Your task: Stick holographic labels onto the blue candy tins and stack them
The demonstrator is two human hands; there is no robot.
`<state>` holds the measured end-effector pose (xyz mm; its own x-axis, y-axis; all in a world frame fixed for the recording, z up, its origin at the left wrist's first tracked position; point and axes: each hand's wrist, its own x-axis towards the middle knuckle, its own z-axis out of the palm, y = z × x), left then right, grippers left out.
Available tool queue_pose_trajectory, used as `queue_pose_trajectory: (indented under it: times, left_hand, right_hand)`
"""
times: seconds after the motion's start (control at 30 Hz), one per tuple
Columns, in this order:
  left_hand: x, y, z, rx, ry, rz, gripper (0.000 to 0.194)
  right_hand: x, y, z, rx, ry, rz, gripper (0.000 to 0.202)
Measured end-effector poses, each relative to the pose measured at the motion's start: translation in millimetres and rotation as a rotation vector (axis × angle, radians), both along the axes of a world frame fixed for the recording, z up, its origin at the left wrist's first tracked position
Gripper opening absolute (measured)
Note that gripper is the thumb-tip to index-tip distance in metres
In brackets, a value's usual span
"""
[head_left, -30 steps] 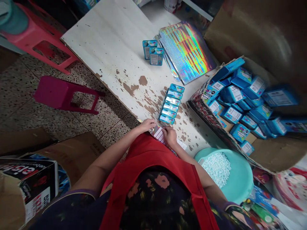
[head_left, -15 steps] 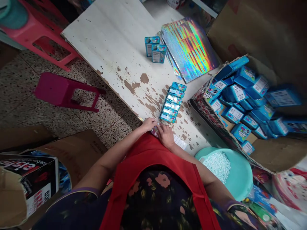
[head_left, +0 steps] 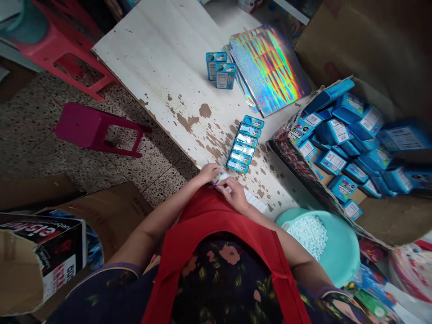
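- Grip of the left hand (head_left: 209,173) is closed, fingertips bent down, on the edge of a shiny holographic label sheet (head_left: 221,177); whether the right hand (head_left: 233,192) grasps it too cannot be told, since its fingers are curled with their tips turned away.
- The label sheet is held between both hands at the near edge of the worktop (head_left: 162,58), just above the red apron (head_left: 216,211), probably so that it can be kept steady and close to the body.
- A pale strip marked in white segments (head_left: 255,200) is partly covered by the right hand and forearm; whether it is joined to the label sheet cannot be made out.
- Six blue candy boxes (head_left: 245,146) are lined up side by side just beyond the hands, narrow ends up, seemingly so that every end is left exposed and within reach.
- Two more upright blue boxes (head_left: 225,76) are set apart, one partly hidden behind the other, near stacked holographic sheets (head_left: 270,72).
- On the right, a cardboard carton (head_left: 293,175) is filled with jumbled blue boxes (head_left: 337,130); its lower layers are hidden.
- White pellets (head_left: 308,234) are gathered in a turquoise basin (head_left: 340,256), partly covered by the right arm.
- Small print on the boxes is too blurred to be read.
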<state>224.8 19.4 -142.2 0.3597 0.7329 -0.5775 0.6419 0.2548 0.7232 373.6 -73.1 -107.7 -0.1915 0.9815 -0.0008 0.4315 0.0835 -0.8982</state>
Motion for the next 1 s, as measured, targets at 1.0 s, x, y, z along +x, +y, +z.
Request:
queue_pose_trajectory:
  times: [1.0]
  left_hand:
    - [80.5, 184.0, 53.8, 0.365, -0.115, -0.184, 0.018]
  right_hand:
    - [68.4, 197.6, -0.8, -0.104, -0.028, -0.959, 0.014]
